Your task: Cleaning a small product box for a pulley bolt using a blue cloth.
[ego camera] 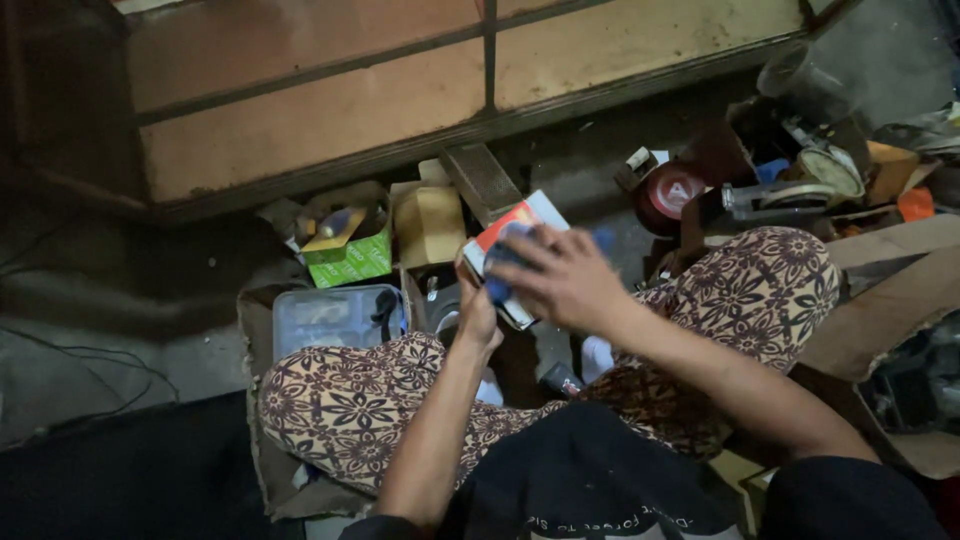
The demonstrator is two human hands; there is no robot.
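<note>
2 hands meet on 1 small box, white with a red and orange face, held above the gap between the person's crossed legs in patterned trousers. Taking that box as the landmark: the right hand lies spread over its top and near side, fingers wrapped on it together with something blue pinched against its lower edge; the left hand comes up from just below and grips the box's lower corner (its fingers are mostly hidden behind the box, so how tightly they close I cannot tell). Left of the box sits an open green carton, and below that a clear plastic container by the knee. Just left of the box stands a tan cardboard packet. Well to the right of the box a red tape roll lies among clutter.

To handle this well, I would judge the lower hand should stay as the steady support while the upper hand does the fine work, keeping the blue piece pressed flat so it does not slip into the dark gap underneath. The light is poor, so tilting the box toward the face would help.
</note>
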